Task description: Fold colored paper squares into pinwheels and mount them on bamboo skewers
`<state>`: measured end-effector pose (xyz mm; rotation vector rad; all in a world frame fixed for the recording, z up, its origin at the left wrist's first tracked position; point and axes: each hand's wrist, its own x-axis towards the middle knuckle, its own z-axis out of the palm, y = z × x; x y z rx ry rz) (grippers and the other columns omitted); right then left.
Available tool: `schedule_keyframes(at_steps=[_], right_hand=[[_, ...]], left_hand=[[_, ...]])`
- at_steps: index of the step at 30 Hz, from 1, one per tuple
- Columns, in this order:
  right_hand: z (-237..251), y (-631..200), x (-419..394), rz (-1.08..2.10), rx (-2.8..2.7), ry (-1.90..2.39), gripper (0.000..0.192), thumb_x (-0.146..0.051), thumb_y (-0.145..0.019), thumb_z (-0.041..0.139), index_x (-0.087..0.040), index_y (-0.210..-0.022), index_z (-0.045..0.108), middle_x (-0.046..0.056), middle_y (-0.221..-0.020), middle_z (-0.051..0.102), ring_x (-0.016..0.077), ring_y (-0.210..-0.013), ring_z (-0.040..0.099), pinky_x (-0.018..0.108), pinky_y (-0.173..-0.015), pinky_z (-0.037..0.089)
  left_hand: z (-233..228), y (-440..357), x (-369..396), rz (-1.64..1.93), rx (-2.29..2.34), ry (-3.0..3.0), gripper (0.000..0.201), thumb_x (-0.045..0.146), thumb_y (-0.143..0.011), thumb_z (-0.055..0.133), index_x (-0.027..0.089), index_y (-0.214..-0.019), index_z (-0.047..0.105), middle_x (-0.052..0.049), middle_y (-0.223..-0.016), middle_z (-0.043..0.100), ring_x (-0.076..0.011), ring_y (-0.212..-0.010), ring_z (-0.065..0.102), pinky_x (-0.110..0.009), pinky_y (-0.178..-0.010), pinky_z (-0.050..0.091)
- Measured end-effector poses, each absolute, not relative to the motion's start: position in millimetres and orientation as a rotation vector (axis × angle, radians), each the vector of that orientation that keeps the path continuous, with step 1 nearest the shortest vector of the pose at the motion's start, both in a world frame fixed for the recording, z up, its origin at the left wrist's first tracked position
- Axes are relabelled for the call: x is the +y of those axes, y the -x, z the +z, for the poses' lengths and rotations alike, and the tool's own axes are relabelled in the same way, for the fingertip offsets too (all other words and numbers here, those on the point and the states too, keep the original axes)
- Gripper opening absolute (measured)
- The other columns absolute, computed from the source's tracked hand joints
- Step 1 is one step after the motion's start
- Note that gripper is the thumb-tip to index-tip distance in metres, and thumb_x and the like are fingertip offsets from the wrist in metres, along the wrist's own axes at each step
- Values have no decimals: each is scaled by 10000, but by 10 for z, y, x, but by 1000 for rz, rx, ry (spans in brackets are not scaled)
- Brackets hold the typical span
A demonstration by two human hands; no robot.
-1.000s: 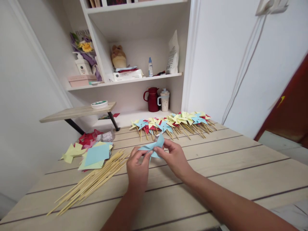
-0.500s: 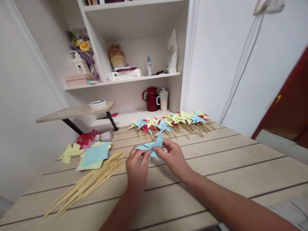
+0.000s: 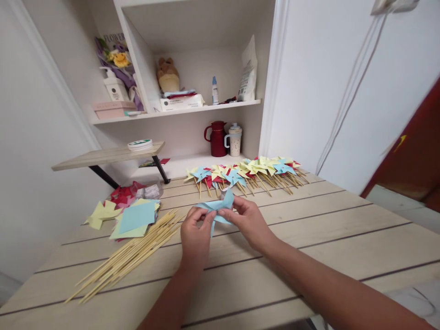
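Observation:
A light blue paper pinwheel is held up over the table between my two hands. My left hand pinches it from the left, thumb near the centre. From the right, my right hand grips it, its thumb pressed close to the left thumb at the middle. The blades stick out above and below the fingers; the centre is partly covered. Bamboo sticks lie in a loose bundle left of my hands. Beyond them is a stack of paper squares with a blue sheet on top, beside a yellow pinwheel.
Finished pinwheels on sticks lie along the table's back. Red folded paper and a clear plastic box are at the left, near a small raised shelf. A red jug and a cup stand behind.
The left thumb has moved in to the pinwheel's centre, and its left blade is now folded inward. The view has shifted slightly.

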<state>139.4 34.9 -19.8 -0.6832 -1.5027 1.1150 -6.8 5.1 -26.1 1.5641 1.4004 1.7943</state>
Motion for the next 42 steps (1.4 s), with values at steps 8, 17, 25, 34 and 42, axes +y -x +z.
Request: schedule_keyframes(at_steps=[8, 17, 25, 34, 42], right_hand=[[-175, -1404, 349, 1189, -1480, 691, 154, -330, -738, 763, -208, -830, 747, 16, -835, 716, 182, -794, 604, 320, -782, 465], [-211, -1372, 384, 1397, -1305, 638, 237, -341, -657, 834, -199, -807, 717, 7, -793, 701, 158, -736, 604, 313, -752, 478], [-196, -1367, 360, 1404, -1269, 640, 213, -305, -680, 823, -193, -830, 723, 3, -776, 688, 142, -713, 578, 280, -695, 449], [-244, -1373, 387, 1366, -1302, 629, 197, -310, -710, 810, -196, -848, 727, 2, -781, 691, 142, -719, 579, 280, -702, 444], [-245, -1382, 389, 1367, -1301, 641, 248, -342, -681, 820, -194, -855, 722, 20, -807, 705, 164, -749, 604, 301, -733, 474]], left_hand=[[-247, 65, 35, 1819, 1365, -1587, 116, 242, -776, 692, 195, -675, 660, -1, -751, 595, -145, -715, 550, -256, -692, 445], [-237, 40, 34, 1791, 1275, -1527, 97, 263, -786, 683, 192, -721, 698, -20, -780, 620, -163, -759, 580, -266, -697, 470], [-172, 10, -10, 1770, 1227, -1482, 129, 282, -819, 639, 197, -770, 723, -27, -832, 644, -160, -772, 612, -255, -677, 504], [-258, 35, 22, 1878, 1372, -1674, 66, 209, -800, 656, 210, -774, 716, -23, -825, 679, -173, -826, 632, -291, -792, 497], [-223, 31, 20, 1914, 1385, -1730, 51, 189, -778, 667, 209, -744, 699, -15, -780, 671, -162, -761, 626, -275, -725, 500]])
